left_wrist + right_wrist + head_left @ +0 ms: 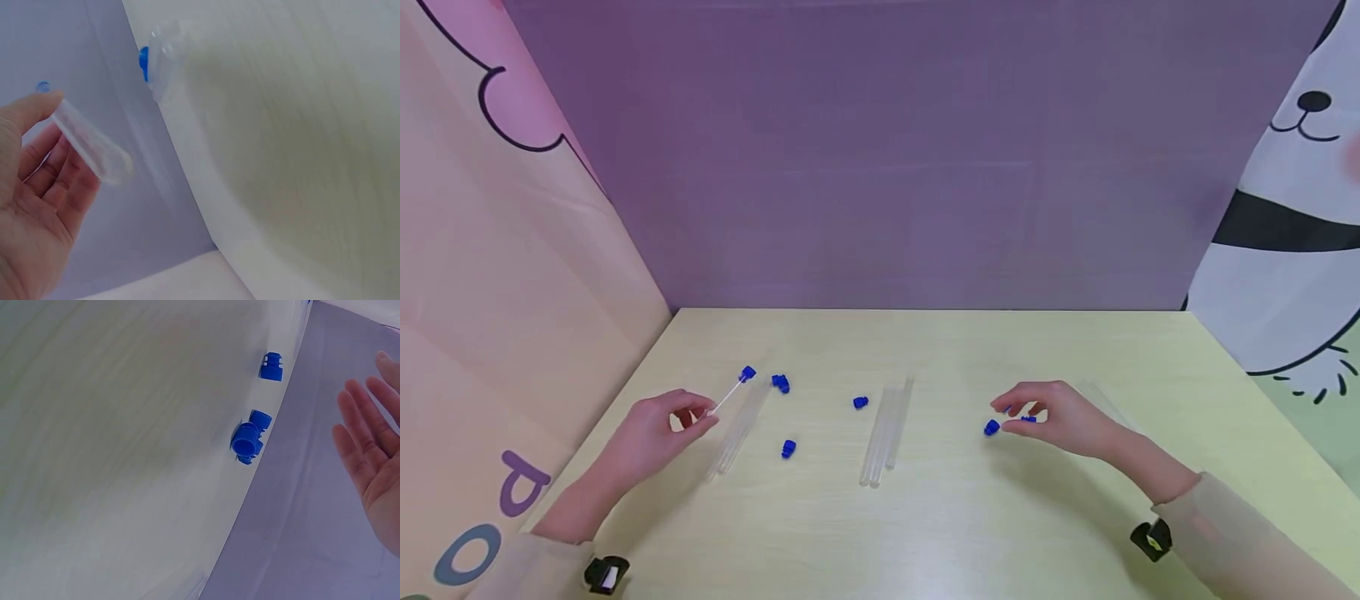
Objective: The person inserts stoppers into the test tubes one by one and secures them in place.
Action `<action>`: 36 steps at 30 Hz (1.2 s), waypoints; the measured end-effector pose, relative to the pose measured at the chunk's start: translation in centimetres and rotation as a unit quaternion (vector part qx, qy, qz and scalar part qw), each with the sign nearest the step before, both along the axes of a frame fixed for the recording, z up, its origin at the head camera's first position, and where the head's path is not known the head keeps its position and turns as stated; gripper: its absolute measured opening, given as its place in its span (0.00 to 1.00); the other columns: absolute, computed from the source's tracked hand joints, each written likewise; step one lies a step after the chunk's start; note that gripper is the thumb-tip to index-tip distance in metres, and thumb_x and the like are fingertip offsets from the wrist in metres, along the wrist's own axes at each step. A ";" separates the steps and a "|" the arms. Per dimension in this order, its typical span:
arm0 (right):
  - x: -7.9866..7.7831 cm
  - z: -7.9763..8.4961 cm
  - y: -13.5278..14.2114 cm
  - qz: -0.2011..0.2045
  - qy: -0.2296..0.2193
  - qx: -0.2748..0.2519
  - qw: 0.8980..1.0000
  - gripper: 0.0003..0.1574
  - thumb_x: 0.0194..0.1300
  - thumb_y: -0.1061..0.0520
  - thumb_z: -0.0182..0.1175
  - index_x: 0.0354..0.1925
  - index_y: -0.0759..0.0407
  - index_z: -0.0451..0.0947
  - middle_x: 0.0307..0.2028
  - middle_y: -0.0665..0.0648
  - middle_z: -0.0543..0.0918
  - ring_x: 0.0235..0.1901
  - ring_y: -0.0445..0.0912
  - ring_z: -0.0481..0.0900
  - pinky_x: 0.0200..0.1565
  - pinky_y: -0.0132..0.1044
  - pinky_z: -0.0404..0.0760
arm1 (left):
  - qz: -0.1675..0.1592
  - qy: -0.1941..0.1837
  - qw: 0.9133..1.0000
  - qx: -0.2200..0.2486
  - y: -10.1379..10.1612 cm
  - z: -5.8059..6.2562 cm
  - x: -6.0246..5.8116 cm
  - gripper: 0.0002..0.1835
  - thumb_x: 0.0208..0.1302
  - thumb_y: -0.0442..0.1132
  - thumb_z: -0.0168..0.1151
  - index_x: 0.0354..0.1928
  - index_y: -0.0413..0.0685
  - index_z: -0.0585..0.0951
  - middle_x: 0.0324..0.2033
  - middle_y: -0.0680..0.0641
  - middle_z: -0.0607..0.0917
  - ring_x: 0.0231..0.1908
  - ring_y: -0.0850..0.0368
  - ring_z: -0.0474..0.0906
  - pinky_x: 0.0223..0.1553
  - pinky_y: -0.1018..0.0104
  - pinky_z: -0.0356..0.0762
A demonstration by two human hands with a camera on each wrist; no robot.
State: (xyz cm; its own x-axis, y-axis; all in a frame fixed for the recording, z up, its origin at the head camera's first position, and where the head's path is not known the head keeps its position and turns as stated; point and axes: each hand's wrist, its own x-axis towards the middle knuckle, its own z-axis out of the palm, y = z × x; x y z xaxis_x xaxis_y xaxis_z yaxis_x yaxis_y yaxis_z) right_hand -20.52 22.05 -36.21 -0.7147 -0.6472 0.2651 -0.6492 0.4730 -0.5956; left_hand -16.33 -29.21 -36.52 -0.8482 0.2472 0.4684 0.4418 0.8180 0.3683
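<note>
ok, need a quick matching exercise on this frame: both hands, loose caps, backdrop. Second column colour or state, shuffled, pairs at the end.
Column 1
1. Left hand
2. Right hand
3. Loose caps
4. Backdrop

Column 2
A. Purple
B. Holding nothing, close to the table
C. Blue
D. Pinching a clear tube

Pairs: 1-D, 2-B, 3-C, 4-A
</note>
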 end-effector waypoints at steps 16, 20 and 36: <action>0.1 -0.4 0.8 -0.008 0.005 0.005 1.000 0.16 0.54 0.55 0.64 0.44 0.56 0.79 0.39 0.51 0.81 0.34 0.36 0.76 0.36 0.43 0.77 | -0.014 -0.041 0.999 -0.024 -3.3 -1.1 -1.4 0.17 0.44 0.32 0.70 0.40 0.40 0.82 0.19 0.59 0.75 0.20 0.69 0.69 0.16 0.73 0.67; 0.2 -0.5 1.0 -0.013 0.009 0.007 1.000 0.16 0.53 0.58 0.65 0.43 0.57 0.79 0.39 0.51 0.81 0.34 0.36 0.76 0.35 0.43 0.77 | -0.005 -0.070 0.997 -0.030 -3.7 -1.1 -1.6 0.18 0.46 0.33 0.69 0.42 0.39 0.81 0.20 0.58 0.75 0.21 0.67 0.70 0.16 0.72 0.68; 0.3 -0.6 1.8 -0.037 0.006 0.026 0.999 0.17 0.54 0.54 0.65 0.43 0.56 0.79 0.37 0.50 0.81 0.34 0.36 0.75 0.36 0.41 0.77 | -0.003 -0.169 0.985 -0.026 -4.4 -2.1 -2.5 0.18 0.48 0.33 0.68 0.43 0.33 0.79 0.20 0.53 0.76 0.14 0.64 0.67 0.15 0.71 0.69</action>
